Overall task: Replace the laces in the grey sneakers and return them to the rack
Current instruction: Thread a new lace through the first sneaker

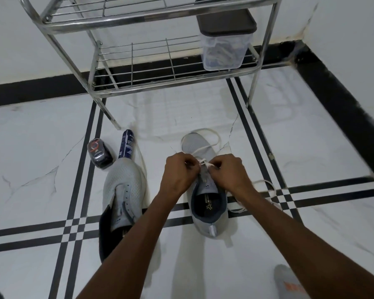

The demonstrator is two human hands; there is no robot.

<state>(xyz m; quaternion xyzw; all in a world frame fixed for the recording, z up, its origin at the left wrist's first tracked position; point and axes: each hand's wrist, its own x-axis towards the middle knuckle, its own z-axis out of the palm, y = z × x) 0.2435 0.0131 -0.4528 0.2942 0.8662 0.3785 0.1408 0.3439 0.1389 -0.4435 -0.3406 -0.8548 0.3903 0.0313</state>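
Two grey sneakers stand on the white tiled floor below a metal rack (pixel 151 17). The right sneaker (pixel 209 214) points away from me, with a white lace (pixel 205 164) crossing its eyelets. My left hand (pixel 177 173) and my right hand (pixel 229 171) sit over its tongue, each pinching a part of that lace. Loose lace loops trail past the toe (pixel 216 137) and off to the right (pixel 268 186). The left sneaker (pixel 122 190) lies beside it with bare eyelets; a white lace (pixel 143 160) lies along its right side.
A dark spray can (pixel 126 146) and a black shoe-polish tub (pixel 99 155) lie left of the sneakers. A clear box with a dark lid (pixel 225 46) stands on the rack's lower shelf. A grey and orange item (pixel 289 283) shows at the bottom right.
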